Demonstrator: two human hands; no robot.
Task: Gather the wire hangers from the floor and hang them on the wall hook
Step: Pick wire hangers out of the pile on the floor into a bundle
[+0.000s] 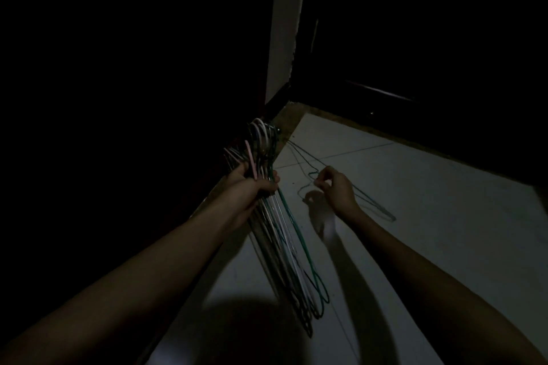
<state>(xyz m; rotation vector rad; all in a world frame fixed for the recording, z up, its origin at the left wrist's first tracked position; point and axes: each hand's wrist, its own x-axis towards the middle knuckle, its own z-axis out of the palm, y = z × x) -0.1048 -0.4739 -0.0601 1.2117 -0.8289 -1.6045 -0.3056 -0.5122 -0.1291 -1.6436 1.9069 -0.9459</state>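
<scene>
Hangers (278, 234), a mixed bundle of white, green and pink wire, sit in the left hand (252, 187), fist closed around their necks; hook ends point up, bodies trail down toward the floor (415, 216). Right hand (335, 187) pinches the hook of one green hanger (370, 201) lying on the pale tiles near the floor's far-left corner. More thin wires (299, 154) lie just beyond it. Pale wall strip (284, 24) above the corner. Everything else is too dark to read; no wall hook discernible.
</scene>
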